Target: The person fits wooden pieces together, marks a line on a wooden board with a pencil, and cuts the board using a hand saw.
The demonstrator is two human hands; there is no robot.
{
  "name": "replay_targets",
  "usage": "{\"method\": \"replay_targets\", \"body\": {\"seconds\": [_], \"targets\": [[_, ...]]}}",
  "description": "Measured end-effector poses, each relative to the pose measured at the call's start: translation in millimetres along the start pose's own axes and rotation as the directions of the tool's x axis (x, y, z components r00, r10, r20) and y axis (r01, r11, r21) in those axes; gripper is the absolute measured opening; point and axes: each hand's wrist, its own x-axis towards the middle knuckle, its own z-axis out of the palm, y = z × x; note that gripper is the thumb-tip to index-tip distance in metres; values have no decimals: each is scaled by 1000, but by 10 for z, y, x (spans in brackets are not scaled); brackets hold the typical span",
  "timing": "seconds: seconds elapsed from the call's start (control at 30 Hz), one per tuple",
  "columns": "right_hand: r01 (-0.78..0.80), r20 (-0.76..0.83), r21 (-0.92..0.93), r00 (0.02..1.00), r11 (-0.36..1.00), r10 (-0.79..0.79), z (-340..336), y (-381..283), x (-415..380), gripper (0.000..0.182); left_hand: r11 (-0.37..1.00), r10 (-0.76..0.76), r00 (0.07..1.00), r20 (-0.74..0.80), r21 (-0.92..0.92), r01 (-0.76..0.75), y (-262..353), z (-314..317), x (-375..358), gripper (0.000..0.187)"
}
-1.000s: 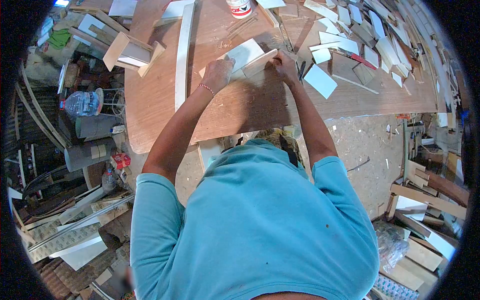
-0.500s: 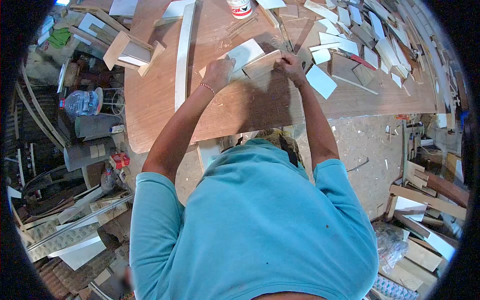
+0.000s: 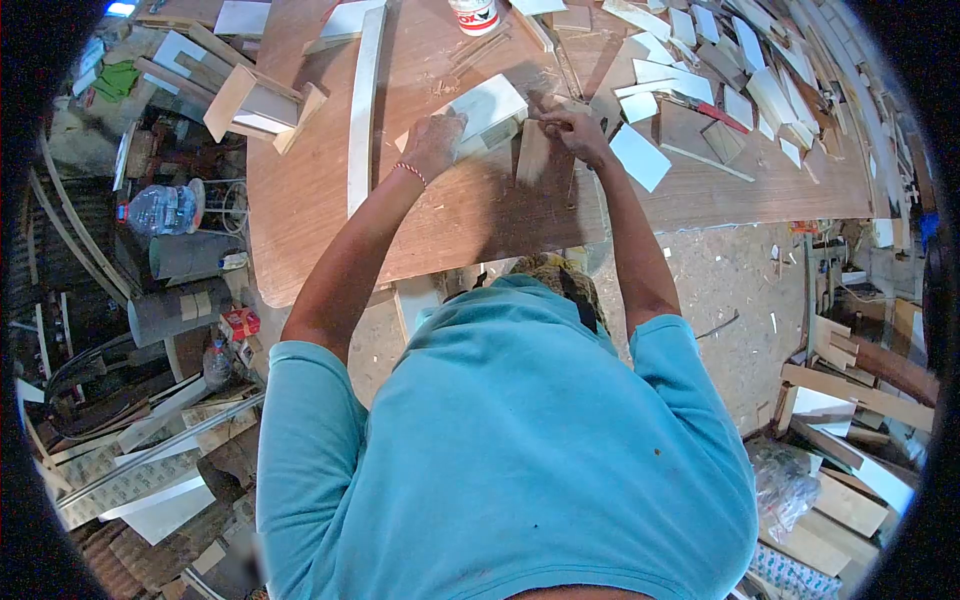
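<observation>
My left hand (image 3: 433, 142), with a red-and-white cord on its wrist, is closed around the near-left end of a white-faced piece of wood (image 3: 492, 104). That piece is tilted over the brown tabletop (image 3: 310, 215), and its pale wooden edge faces me. To its right, my right hand (image 3: 578, 132) is closed, with the fingertips at the top of a small brown wooden board (image 3: 534, 152). Shadow and slight blur hide exactly how the fingers sit on this board. A small gap separates the two pieces.
A long pale batten (image 3: 366, 120) lies left of my hands. Farther left is a small wooden box assembly (image 3: 258, 105). A white tub with red lettering (image 3: 474, 14) stands at the back. White-faced offcuts (image 3: 640, 157) and a red-handled tool (image 3: 722, 115) are on the right.
My right hand has swung the small board from lying along the white-faced piece to pointing towards me, apart from it. The white-faced piece has tipped, showing more of its edge.
</observation>
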Motion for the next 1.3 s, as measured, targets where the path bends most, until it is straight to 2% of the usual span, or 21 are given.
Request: {"method": "replay_targets", "body": {"seconds": [0.07,0.2,0.27,0.3,0.37,0.4,0.47,0.5,0.57,0.6,0.67,0.7,0.77,0.8,0.87,1.0,1.07,1.2,1.27,1.3], "targets": [[-4,-171,-25,985,1000,-1,45,-90,-43,24,1000,-18,1000,9,8,18,22,-24,-3,21],[-65,-215,-88,976,994,45,27,-155,-106,22,999,-4,999,-42,42,6,8,32,-3,20],[54,-493,-144,862,988,-119,91,-65,-150,22,999,15,1000,-18,39,-15,10,2,-13,21],[54,-493,-145,862,988,-120,95,-88,-173,22,999,16,1000,-19,38,-15,6,10,-8,21],[-199,-509,-248,859,948,48,133,-134,-253,28,999,-12,1000,-24,33,13,3,29,4,22],[-202,-510,-247,859,948,50,158,-148,-292,28,999,-9,1000,-22,33,10,1,35,3,22],[-70,-541,-247,837,967,-77,199,-178,-343,27,995,-47,999,-17,-85,45,-4,41,8,21],[-72,-543,-246,836,966,-76,224,-179,-342,27,995,-44,999,-17,-85,42,-9,50,25,21],[-125,-597,-246,800,961,-48,296,-191,-336,26,955,-175,981,87,-226,191,-19,71,54,23],[-126,-599,-245,800,961,-48,351,-176,-318,26,956,-173,981,87,-226,189,-19,58,52,23],[-71,-697,-388,675,919,-242,456,-150,-267,28,967,-122,985,124,-207,146,-34,28,41,28],[-71,-697,-389,675,919,-243,460,-193,-263,28,967,-122,985,123,-207,146,-61,82,41,28],[-44,-665,-304,725,951,-179,434,-310,-266,24,995,-24,995,-96,-97,14,-134,252,63,24],[-42,-664,-305,726,951,-181,436,-309,-264,24,995,-26,995,-98,-97,16,-141,262,71,24],[1,-644,-239,748,971,-159,435,-302,-270,21,960,-164,985,-45,-237,149,-145,289,88,23],[59,-676,-202,714,978,-183,598,-352,-238,19,972,-120,992,37,-201,125,-124,201,55,30],[-78,-500,-47,865,996,44,715,-467,-277,21,978,-106,991,-80,-190,89,-142,257,51,21],[-31,-419,27,907,999,39,771,-747,-306,23,998,0,994,-113,-65,-7,-123,170,26,22],[-109,-360,168,918,980,164,809,-806,-294,23,997,-8,996,-89,-71,1,-128,184,35,23],[-108,-358,168,919,980,163,839,-791,-276,23,997,-10,996,-89,-71,4,-108,151,21,23]]}}
